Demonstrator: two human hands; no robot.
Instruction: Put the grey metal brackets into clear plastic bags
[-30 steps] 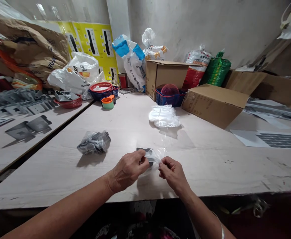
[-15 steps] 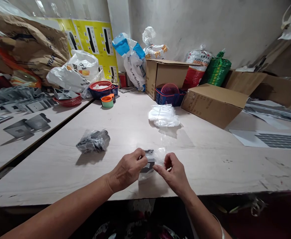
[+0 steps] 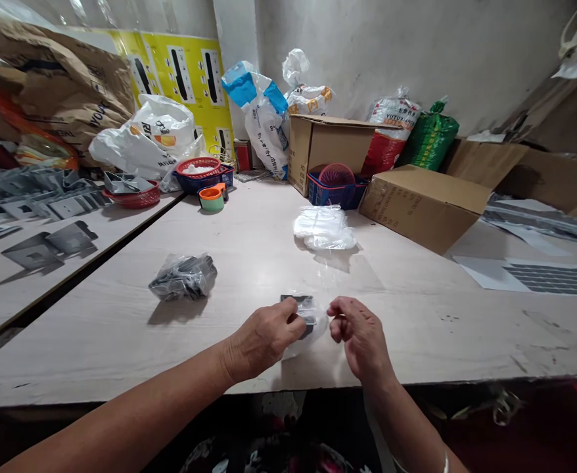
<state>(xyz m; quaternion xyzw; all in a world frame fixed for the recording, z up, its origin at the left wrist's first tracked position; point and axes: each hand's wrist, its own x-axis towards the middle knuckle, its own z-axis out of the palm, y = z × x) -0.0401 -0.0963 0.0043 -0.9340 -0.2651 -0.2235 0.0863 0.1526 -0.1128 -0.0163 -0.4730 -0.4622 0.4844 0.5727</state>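
My left hand [image 3: 269,335] is closed on a dark grey bent bracket [image 3: 304,302] wrapped in a clear plastic bag [image 3: 321,322], just above the table's front part. Its fingertips pinch the left side of the wrapped piece. To the right of the bag, my right hand [image 3: 365,338] is loosely curled, fingers and thumb apart, close to the bag's edge. Whether it touches the film is hard to see. Further left lies a bagged bundle of dark grey pieces [image 3: 184,277]. Beyond my hands rests a stack of clear plastic bags [image 3: 324,227].
An orange and green tape dispenser [image 3: 212,197] stands near a blue basket [image 3: 229,177]. Cardboard boxes [image 3: 416,203] and a second blue basket [image 3: 335,196] line the back. Many grey brackets [image 3: 66,203] cover the left table, across a gap. Striped sheets [image 3: 554,277] lie at right.
My right hand has drawn back to the right, its thumb leaving the bracket. My left hand has shifted slightly right with the bagged bracket, which has turned a little.
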